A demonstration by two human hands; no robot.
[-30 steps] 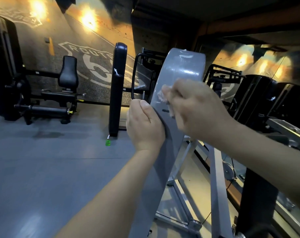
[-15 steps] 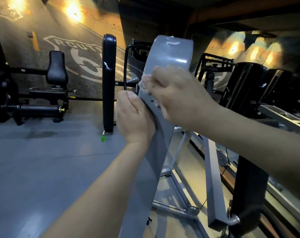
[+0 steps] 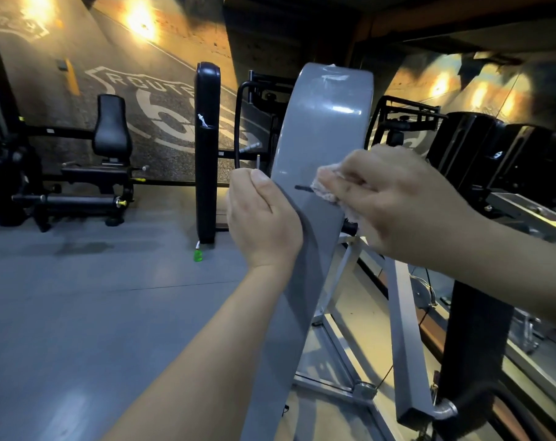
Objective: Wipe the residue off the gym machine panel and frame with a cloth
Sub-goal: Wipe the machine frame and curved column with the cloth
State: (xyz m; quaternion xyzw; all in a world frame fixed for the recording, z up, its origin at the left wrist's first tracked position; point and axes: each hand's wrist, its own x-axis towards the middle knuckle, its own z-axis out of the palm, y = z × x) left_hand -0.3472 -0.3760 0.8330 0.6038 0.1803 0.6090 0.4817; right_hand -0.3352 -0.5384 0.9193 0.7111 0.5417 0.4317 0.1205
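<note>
Grey painted metal makes up the long panel (image 3: 327, 128), which rises from the bottom of the view to a rounded top, its long axis close to upright with a slight lean to the right. Right of the panel and lower, the grey tube frame (image 3: 404, 329) runs down toward the floor.

The left hand (image 3: 264, 218) grips the panel's left edge at mid-height, fingers curled behind it and thumb laid on the front face. The right hand (image 3: 397, 202), level with it on the panel's right side, is closed round a bunched pale cloth (image 3: 326, 186) and presses it against the face.

Just left of the cloth a short dark streak (image 3: 302, 187) crosses the panel; whether it is residue or a slot is unclear. Whitish scraps (image 3: 334, 76) cling at the panel's top, well above both hands. The right hand is nearer to both marks, so the next stroke probably goes left over the streak, then up along the panel's length.
</note>
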